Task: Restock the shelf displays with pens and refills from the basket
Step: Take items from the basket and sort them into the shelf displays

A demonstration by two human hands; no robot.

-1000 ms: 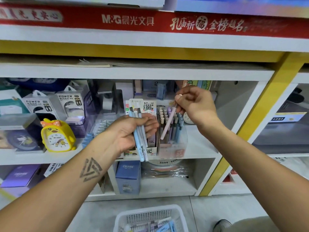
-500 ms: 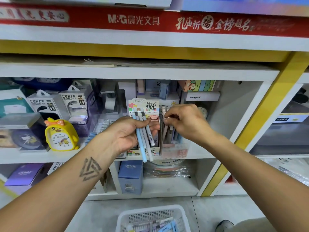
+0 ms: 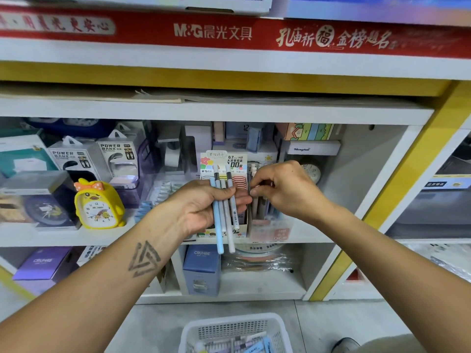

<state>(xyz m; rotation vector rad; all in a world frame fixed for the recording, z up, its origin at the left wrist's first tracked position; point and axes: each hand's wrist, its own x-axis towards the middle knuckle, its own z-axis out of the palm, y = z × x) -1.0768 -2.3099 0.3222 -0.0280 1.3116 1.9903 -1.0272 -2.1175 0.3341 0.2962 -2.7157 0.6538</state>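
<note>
My left hand (image 3: 198, 207) grips a bundle of several pens (image 3: 224, 215), pale blue, white and grey, held upright in front of the middle shelf. My right hand (image 3: 285, 189) is just to its right, fingers curled, fingertips almost touching the left hand's fingertips; I see no pen between them. Behind the right hand stands a clear display box (image 3: 270, 228) with several pastel pens upright in it, tops showing at the pen tops (image 3: 253, 168). A 0.7 mm lead refill box (image 3: 224, 160) stands behind the bundle. The white basket (image 3: 201, 332) with more pens sits on the floor below.
A yellow duck clock (image 3: 98, 205) and power bank boxes (image 3: 117, 159) fill the shelf on the left. A blue CRUHRE box (image 3: 201, 268) stands on the lower shelf. A yellow post (image 3: 397, 189) borders the bay on the right. A shoe (image 3: 346, 345) is by the basket.
My right hand lowered a pink pen into the clear display box, let it go, and now sits by the left hand's fingertips. The left hand kept its bundle still.
</note>
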